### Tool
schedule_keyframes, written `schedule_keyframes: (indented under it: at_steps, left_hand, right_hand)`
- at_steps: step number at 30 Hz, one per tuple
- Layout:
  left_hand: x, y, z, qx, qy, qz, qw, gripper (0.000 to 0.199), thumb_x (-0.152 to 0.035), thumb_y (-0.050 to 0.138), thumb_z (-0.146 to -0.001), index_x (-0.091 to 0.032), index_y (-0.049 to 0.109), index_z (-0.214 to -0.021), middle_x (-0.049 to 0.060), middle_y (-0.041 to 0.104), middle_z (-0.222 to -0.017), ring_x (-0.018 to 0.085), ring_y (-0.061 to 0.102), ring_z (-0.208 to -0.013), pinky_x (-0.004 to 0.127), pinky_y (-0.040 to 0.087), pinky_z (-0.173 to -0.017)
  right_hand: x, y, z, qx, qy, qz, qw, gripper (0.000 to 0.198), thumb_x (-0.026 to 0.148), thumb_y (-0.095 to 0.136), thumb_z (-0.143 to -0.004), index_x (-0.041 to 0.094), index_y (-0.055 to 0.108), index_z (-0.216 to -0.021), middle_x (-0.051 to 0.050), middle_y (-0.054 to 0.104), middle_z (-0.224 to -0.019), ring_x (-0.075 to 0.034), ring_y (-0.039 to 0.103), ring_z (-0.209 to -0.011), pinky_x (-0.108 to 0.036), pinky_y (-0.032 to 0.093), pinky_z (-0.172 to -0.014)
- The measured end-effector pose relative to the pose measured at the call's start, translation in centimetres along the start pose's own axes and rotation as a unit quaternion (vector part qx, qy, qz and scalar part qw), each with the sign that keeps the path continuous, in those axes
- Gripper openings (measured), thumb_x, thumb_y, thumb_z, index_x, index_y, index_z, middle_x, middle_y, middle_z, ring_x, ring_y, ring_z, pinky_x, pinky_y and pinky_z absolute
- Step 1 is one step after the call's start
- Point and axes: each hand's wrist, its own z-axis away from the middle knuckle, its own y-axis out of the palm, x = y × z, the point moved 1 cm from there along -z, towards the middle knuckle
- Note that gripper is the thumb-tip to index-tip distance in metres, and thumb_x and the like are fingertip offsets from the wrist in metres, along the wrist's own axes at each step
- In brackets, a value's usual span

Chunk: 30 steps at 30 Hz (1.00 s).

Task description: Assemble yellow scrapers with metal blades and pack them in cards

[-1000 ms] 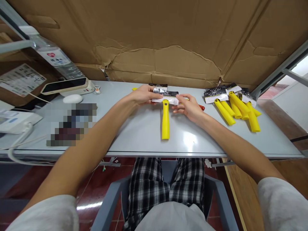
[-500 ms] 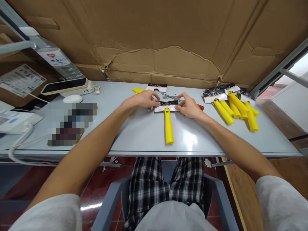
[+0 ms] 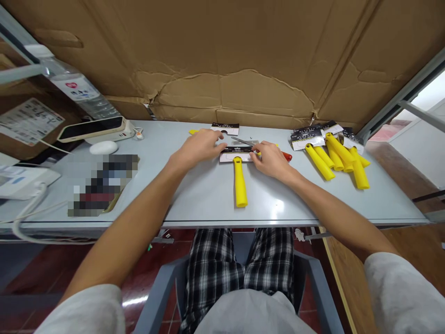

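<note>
A yellow handle (image 3: 240,185) lies on the table, pointing toward me, with a black-and-white card (image 3: 227,157) across its far end. My left hand (image 3: 201,147) is open at the card's left end, thumb and fingers apart; whether the thumb touches the card is unclear. Just beyond the card lies a screwdriver-like tool with a thin grey shaft (image 3: 242,141) and a red-and-yellow handle (image 3: 287,156). My right hand (image 3: 273,160) is curled over this tool's handle, at the card's right end, and covers most of it.
At the right lies a pile of several yellow handles (image 3: 320,162) with black-and-white cards (image 3: 308,138). Another card (image 3: 225,129) lies behind my hands. A phone (image 3: 92,129), white mouse (image 3: 103,148) and water bottle (image 3: 78,86) are at the left. Cardboard (image 3: 222,55) walls the back.
My left fingers have lifted off the card and spread. My right hand has let go of the card's right end and closed over the screwdriver's handle. The view has shifted slightly.
</note>
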Motion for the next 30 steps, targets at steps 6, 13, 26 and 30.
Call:
schedule_keyframes:
  at_steps: [6, 13, 26, 30]
  left_hand:
    - [-1.3, 1.5, 9.2, 0.036, 0.026, -0.077, 0.996, 0.067, -0.05, 0.04, -0.11, -0.002, 0.065, -0.15, 0.033, 0.06, -0.16, 0.048, 0.055, -0.152, 0.058, 0.037, -0.13]
    - [-1.9, 4.9, 13.8, 0.034, 0.017, -0.107, 0.994, 0.068, -0.057, 0.035, -0.113, -0.019, 0.052, -0.167, 0.02, 0.037, -0.183, 0.043, 0.03, -0.171, 0.063, 0.022, -0.137]
    - [-1.7, 5.1, 13.2, 0.01, 0.016, -0.105, 0.994, 0.063, -0.05, 0.046, -0.113, -0.013, 0.061, -0.161, 0.023, 0.044, -0.178, 0.039, 0.039, -0.167, 0.057, 0.027, -0.137]
    - [-1.7, 5.1, 13.1, 0.004, 0.019, -0.104, 0.994, 0.062, -0.049, 0.048, -0.113, -0.012, 0.062, -0.16, 0.024, 0.046, -0.177, 0.039, 0.041, -0.167, 0.057, 0.029, -0.137]
  right_hand:
    - [1.1, 0.1, 3.7, 0.157, -0.018, 0.052, 0.986, 0.075, 0.05, 0.038, -0.108, 0.002, 0.052, -0.163, -0.027, 0.045, -0.169, -0.043, 0.047, -0.159, -0.06, 0.042, -0.132]
    - [1.2, 2.7, 7.5, 0.142, -0.013, 0.071, 0.987, 0.088, 0.063, 0.027, -0.109, 0.011, 0.027, -0.18, -0.013, 0.007, -0.186, -0.041, 0.005, -0.178, -0.065, 0.009, -0.147]
    - [7.9, 1.2, 2.8, 0.018, 0.078, 0.078, 0.994, 0.063, 0.064, 0.04, -0.108, 0.016, 0.07, -0.136, -0.02, 0.065, -0.14, -0.034, 0.069, -0.12, -0.051, 0.058, -0.103]
    - [8.0, 1.9, 0.3, 0.048, 0.071, 0.089, 0.992, 0.044, 0.041, 0.057, -0.102, 0.015, 0.072, -0.134, -0.021, 0.062, -0.143, -0.036, 0.069, -0.122, -0.049, 0.06, -0.103]
